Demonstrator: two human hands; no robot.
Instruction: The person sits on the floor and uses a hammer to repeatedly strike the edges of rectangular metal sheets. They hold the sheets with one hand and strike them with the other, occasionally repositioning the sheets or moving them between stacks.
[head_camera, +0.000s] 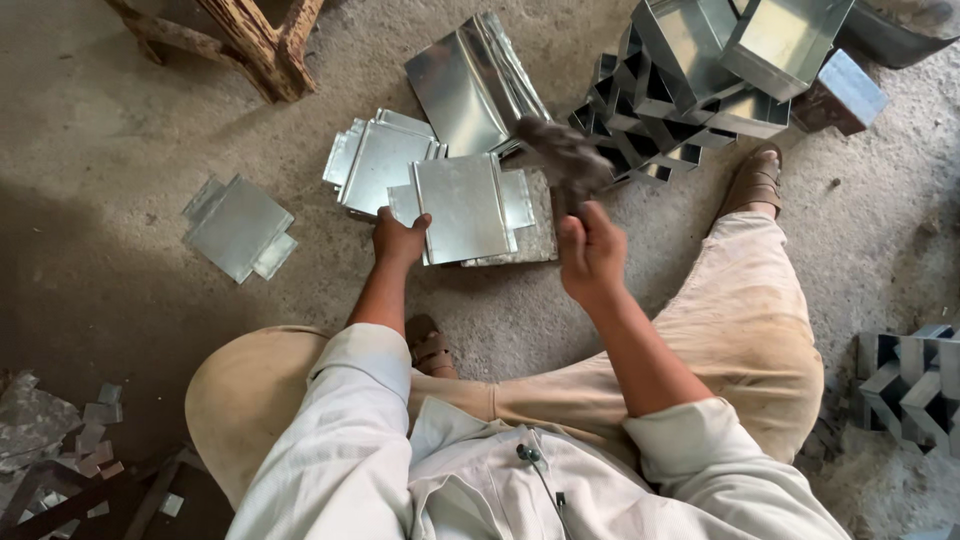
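Seated on the concrete floor (120, 200), the person has the left hand (398, 240) pinching the near-left edge of a flat, shiny metal sheet (462, 205) with turned-up side flaps, lying on a gritty slab (535, 235); the right hand (590, 255) is wrapped tight round a hammer (562, 152), blurred above the sheet. This piece looks part-formed. Beyond it lie loose flat sheets (380, 160), apparently unworked, and farther off a heap of finished open boxes (700, 80).
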